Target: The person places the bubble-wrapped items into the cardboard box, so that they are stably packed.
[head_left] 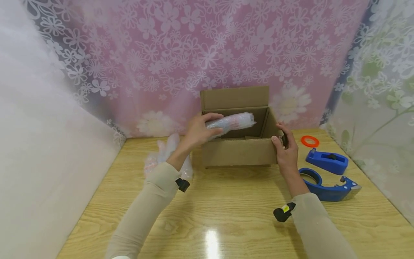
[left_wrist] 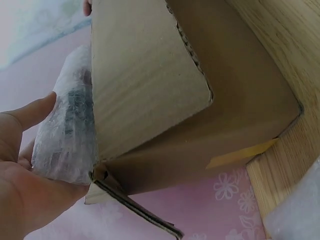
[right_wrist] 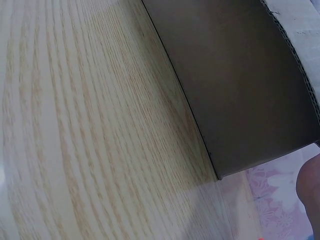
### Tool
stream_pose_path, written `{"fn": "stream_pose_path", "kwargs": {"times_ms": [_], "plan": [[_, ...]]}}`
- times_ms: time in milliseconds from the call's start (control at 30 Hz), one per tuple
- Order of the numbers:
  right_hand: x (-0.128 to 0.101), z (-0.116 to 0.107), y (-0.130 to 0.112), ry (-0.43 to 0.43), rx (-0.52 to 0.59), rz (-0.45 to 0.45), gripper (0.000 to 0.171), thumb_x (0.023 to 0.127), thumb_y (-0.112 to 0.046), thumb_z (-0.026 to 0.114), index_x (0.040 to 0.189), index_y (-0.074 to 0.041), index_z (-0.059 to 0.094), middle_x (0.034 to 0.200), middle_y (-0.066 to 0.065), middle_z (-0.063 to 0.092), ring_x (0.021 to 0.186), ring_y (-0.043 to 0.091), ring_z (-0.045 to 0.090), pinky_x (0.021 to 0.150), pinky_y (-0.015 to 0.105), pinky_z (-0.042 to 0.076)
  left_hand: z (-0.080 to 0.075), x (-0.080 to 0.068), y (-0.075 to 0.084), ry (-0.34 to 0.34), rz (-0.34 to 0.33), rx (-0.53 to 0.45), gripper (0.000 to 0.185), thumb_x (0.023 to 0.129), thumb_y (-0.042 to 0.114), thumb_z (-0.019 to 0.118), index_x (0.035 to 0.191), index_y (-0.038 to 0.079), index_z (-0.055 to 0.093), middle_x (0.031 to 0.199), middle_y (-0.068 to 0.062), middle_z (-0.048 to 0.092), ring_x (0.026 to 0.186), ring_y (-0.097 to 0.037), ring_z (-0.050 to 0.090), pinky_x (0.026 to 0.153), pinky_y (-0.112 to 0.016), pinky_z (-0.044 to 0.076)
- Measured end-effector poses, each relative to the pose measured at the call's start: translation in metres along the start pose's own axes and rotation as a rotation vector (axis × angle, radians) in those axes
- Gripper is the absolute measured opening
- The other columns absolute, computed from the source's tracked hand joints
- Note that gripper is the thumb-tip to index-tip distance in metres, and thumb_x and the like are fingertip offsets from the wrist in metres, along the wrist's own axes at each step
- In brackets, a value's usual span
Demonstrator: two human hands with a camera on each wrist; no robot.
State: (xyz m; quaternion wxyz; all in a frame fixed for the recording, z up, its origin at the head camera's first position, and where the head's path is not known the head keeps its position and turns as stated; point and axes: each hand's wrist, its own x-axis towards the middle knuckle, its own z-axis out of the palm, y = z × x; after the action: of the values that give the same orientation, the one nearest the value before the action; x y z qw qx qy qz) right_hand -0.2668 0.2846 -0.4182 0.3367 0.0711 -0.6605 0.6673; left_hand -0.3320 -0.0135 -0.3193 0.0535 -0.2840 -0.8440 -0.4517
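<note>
Now, wrapped roll (head_left: 231, 122) over open box (head_left: 237, 144).
Left hand (head_left: 198, 131) curls round its 9 o'clock end, long axis 9-to-3; right hand (head_left: 284, 147), fingers straight, presses box's 3 o'clock wall.

1. A plain brown corrugated cardboard box (head_left: 239, 151) is seen on a pale yellow wood-grain table (head_left: 226, 216).
2. At three o'clock of it, two blue plastic tape dispensers (head_left: 326, 161) are seen.
3. At twelve o'clock, a pink backdrop printed with white flowers (head_left: 207, 54) is hung.

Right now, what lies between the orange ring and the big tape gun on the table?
The small blue dispenser lies between ring and gun, head view.
</note>
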Motion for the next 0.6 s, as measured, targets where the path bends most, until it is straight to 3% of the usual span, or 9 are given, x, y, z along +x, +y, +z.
{"fn": "stream_pose_path", "kwargs": {"times_ms": [267,400,600], "plan": [[-0.001,0.003,-0.003,0.012,0.025,-0.001,0.045,0.1,0.0,0.062,0.145,0.0,0.057,0.159,0.007,0.049,0.156,0.027,0.028,0.128,0.036,0.02,0.011,0.011,0.005,-0.071,-0.062,-0.039,0.043,0.096,0.026,0.078,0.138,0.026,0.068,0.143,0.002,0.063,0.13,-0.023,0.058,0.107,-0.043,0.05],[0.001,0.002,0.003,0.018,0.046,-0.003,0.044,0.1,0.001,0.062,0.144,0.0,0.057,0.158,0.008,0.049,0.155,0.022,0.031,0.128,0.036,0.02,0.017,0.017,0.003,-0.096,-0.071,-0.07,0.043,0.095,0.023,0.078,0.137,0.027,0.068,0.145,0.006,0.061,0.14,-0.022,0.052,0.114,-0.044,0.045],[0.007,-0.003,0.025,0.026,0.038,-0.011,0.045,0.101,-0.001,0.063,0.145,-0.004,0.058,0.16,0.011,0.047,0.154,0.017,0.032,0.127,0.033,0.02,0.024,0.024,-0.002,-0.094,-0.105,-0.07,0.042,0.094,0.021,0.08,0.134,0.029,0.07,0.144,0.007,0.062,0.14,-0.023,0.051,0.112,-0.046,0.046]]}}
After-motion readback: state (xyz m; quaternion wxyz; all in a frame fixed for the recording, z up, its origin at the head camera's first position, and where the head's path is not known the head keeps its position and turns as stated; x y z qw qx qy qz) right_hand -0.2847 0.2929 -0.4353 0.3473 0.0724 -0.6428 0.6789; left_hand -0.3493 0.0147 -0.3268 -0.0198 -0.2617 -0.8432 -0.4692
